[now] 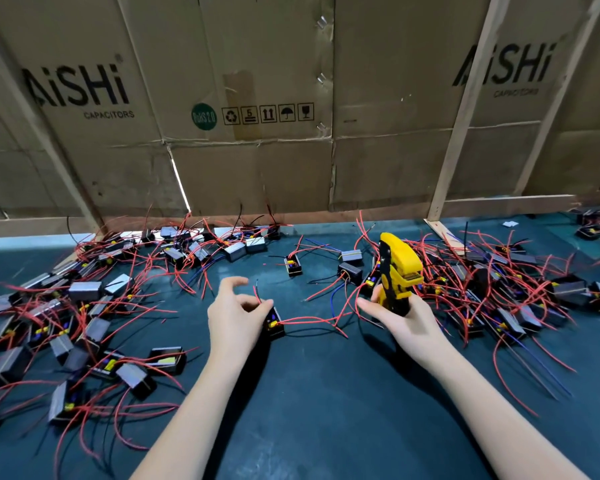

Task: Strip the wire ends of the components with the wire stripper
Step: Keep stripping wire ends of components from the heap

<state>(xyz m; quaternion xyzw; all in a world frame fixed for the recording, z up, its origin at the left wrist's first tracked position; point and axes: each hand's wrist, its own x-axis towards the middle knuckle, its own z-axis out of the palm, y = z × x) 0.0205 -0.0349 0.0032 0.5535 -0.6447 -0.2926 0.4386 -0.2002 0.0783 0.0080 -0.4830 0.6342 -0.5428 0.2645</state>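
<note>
Standing behind the bench [326, 393], cardboard [257, 81] walls off its far edge. Two big heaps of boxed components trailing red wires cover it: one pile [84, 306] toward the left edge, another [516, 296] toward the right. I cannot tell which heap is finished, so much of the job looks left. Near the middle, the left hand [236, 317] pinches one component [275, 323] at the thumb, other fingers spread, its wires lying toward the right hand [406, 320]. That hand is clenched round the handles of the yellow stripper [397, 268], held upright, head apart from any wire. No end sits in its mouth yet.
</note>
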